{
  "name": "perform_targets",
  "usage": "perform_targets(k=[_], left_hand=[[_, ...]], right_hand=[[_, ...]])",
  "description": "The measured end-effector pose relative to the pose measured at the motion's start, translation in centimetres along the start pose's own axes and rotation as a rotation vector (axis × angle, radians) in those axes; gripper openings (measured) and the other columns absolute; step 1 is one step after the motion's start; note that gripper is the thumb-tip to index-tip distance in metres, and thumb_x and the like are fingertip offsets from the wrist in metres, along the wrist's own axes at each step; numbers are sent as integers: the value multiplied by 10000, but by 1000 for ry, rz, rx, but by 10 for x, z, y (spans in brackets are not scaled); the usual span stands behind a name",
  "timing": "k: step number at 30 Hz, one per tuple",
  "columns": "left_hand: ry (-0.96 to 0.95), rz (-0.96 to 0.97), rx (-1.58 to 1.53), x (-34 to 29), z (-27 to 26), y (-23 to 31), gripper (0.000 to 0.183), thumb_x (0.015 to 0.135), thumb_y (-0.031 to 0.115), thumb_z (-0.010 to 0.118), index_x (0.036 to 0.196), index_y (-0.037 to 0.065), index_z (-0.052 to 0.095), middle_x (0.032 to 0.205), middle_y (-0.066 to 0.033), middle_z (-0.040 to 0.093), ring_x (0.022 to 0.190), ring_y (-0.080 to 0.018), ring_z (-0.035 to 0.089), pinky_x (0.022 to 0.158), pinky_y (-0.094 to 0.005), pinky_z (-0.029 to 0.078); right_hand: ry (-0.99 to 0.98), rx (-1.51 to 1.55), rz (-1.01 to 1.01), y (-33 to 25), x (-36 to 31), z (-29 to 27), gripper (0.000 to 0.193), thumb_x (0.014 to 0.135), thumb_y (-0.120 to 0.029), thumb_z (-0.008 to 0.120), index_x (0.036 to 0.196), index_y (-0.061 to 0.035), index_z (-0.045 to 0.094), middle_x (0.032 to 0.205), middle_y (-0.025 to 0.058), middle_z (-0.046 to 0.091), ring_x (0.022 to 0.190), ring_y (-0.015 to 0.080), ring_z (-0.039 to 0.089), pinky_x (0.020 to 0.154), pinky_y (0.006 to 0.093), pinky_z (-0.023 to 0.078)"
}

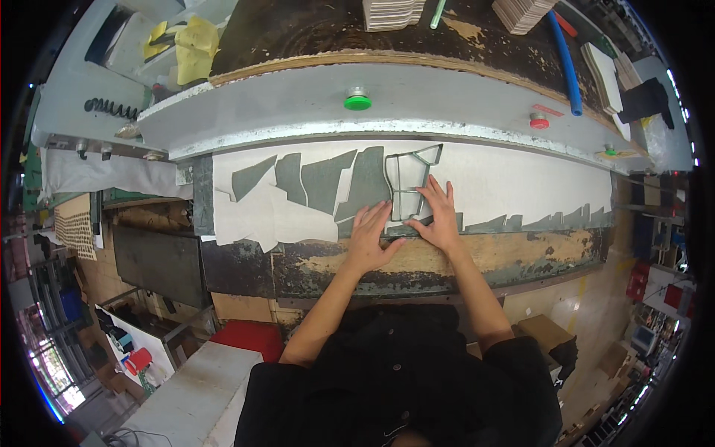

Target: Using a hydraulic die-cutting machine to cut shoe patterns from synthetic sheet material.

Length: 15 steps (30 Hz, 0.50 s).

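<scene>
A thin-walled metal cutting die (pixel 398 175), an outline frame with cross bars, lies on a white sheet (pixel 514 175) on the work surface. My left hand (pixel 370 238) has its fingers against the die's left wall and its thumb near the lower left corner. At the lower right of the die, my right hand (pixel 441 220) grips with fingers on the right wall and thumb at the bottom edge. Left of the die, dark cut-outs (pixel 328 179) in the sheet show the grey-green surface beneath. A row of smaller dark gaps (pixel 484 223) runs along the sheet's near edge to the right.
A grey machine beam (pixel 261 108) spans the far side, with a green button (pixel 357 102) and a red button (pixel 539 121). Stacked pieces (pixel 393 13) and a blue tube (pixel 567 67) rest on the shelf above. A worn ledge (pixel 514 253) lies nearest me.
</scene>
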<state>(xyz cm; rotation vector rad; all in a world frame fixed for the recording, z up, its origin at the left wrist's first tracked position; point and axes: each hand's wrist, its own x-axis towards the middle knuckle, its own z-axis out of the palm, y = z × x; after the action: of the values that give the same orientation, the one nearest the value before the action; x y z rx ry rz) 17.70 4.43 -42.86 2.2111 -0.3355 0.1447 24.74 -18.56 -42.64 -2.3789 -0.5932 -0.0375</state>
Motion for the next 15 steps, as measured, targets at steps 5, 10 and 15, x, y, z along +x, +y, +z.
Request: perform_targets(k=[5,10,15], left_hand=[[-34,1,-11,18,-12,2,867,876,377,835,1563,-12,477,1509,-256,590,1467,-404,503,1243,-561,312],[230,-330,-411,82,-46,2,522,922,237,853,1357,14,671,1114,-180,774,1004,-245,766,865,-370,606],[696,-382,-299,172,-103,37,282,914,194,883,885,0,680,659,-26,664,592,-80,595,576,-258,487]], right_hand=[[85,62,40,-10,9,-9,818,767,-348,932,1451,-71,578,1566,277,528,1513,440,445,1275,621,244],[163,160,65,-28,-13,-27,677,812,-244,909,1394,-66,614,1475,230,589,1378,432,548,1160,512,437],[-73,218,136,-33,-45,-46,391,857,-194,872,1183,-42,717,1204,162,738,1157,376,680,1035,449,525]])
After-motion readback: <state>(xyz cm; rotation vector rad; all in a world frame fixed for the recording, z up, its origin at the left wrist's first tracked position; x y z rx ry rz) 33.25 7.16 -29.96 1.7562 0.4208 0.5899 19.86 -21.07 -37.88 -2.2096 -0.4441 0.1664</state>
